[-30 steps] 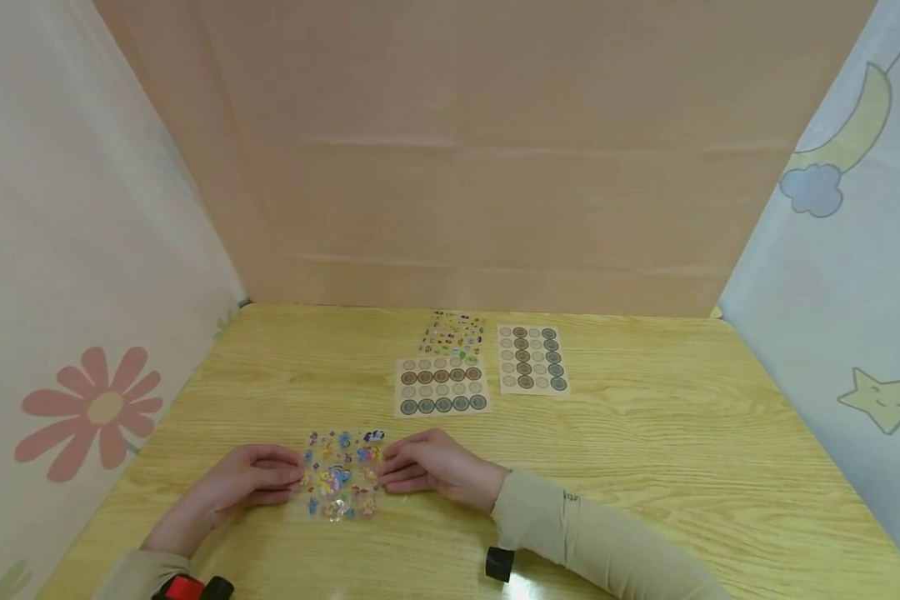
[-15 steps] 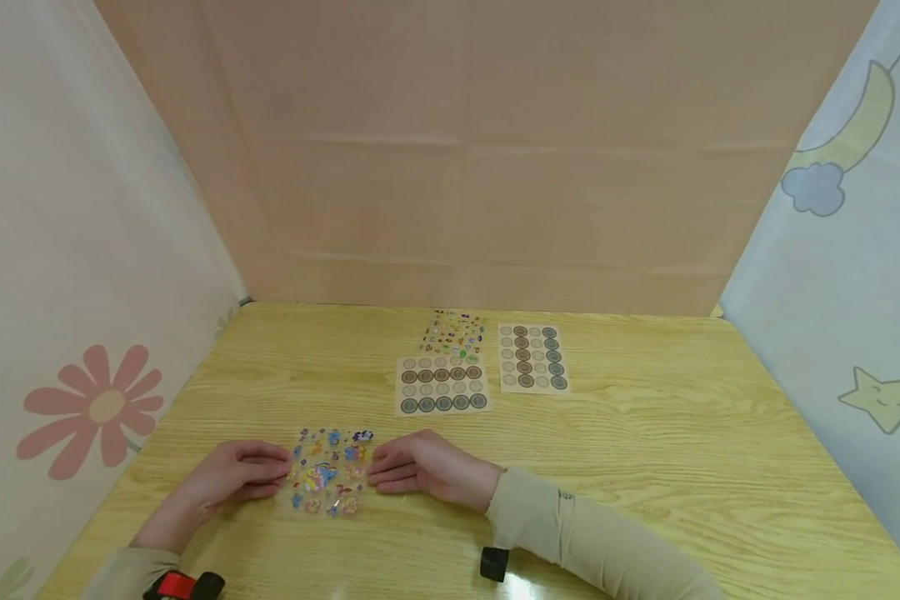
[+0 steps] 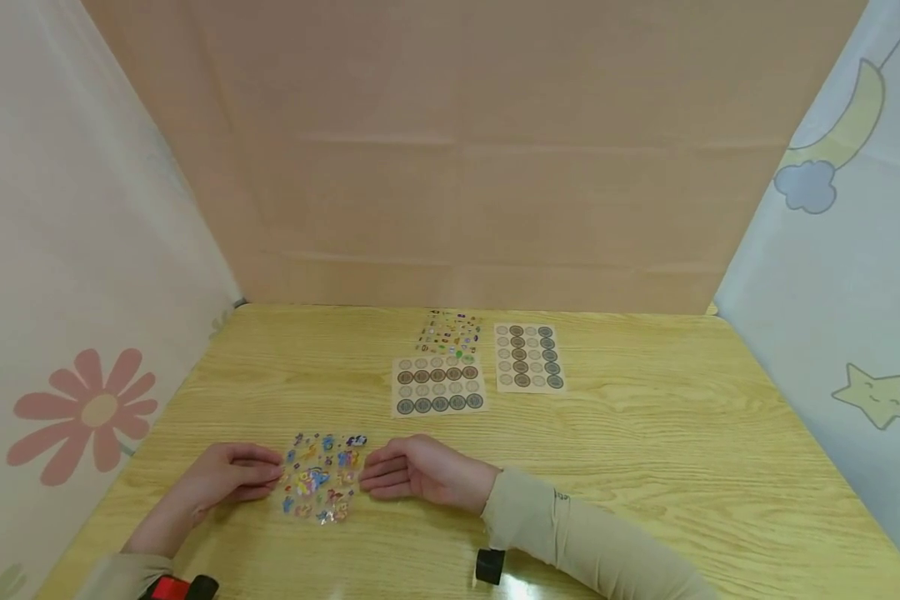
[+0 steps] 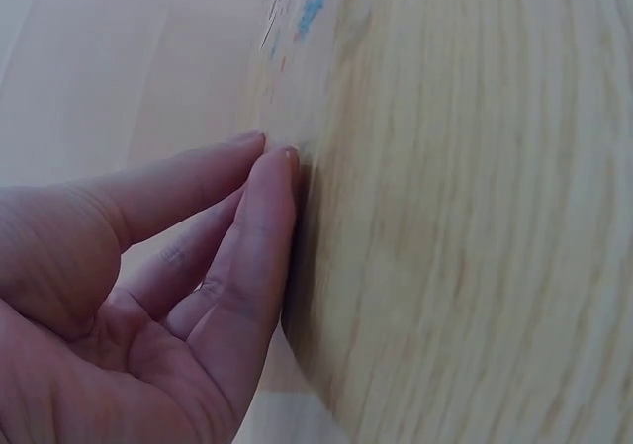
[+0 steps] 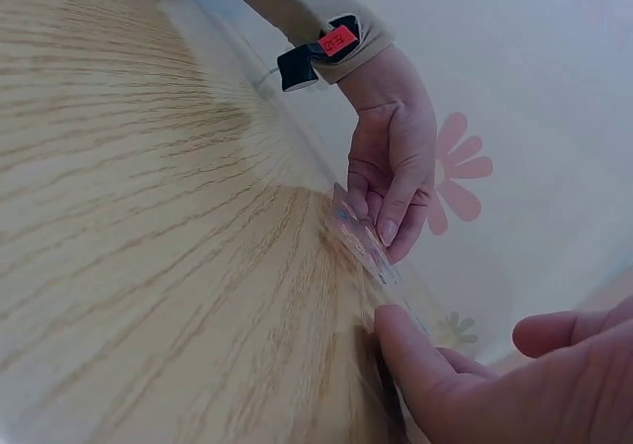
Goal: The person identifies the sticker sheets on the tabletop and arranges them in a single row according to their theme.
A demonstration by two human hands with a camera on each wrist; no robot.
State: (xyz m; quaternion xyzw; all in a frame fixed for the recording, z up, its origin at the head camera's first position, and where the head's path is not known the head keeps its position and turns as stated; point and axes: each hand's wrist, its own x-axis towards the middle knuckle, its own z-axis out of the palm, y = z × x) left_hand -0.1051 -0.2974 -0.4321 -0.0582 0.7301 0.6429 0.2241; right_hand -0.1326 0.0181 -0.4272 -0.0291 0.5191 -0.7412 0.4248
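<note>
A clear sticker sheet (image 3: 317,479) with small colourful cartoon figures is just above the front left of the wooden table, between both hands. My left hand (image 3: 228,479) pinches its left edge between thumb and fingers; the left wrist view shows the thumb and fingertips meeting at the sheet (image 4: 309,29). At the opposite edge is my right hand (image 3: 427,473), fingers straight. In the right wrist view that hand (image 5: 495,375) has its thumb apart from the fingers, and the sheet (image 5: 358,234) is tilted under the left hand's grip. Whether the right fingertips touch the sheet I cannot tell.
Further back lie a beige sheet of round coin-like stickers (image 3: 439,390), a similar upright sheet (image 3: 528,358) to its right, and a clear sheet of tiny stickers (image 3: 450,333) behind. A brown backdrop (image 3: 457,167) and printed side cloths enclose the wooden table (image 3: 645,467).
Both hands and the cartoon sticker sheet have shifted left. The right thumb no longer pinches the sheet's right edge as it seemed to earlier. The other sheets stay in place.
</note>
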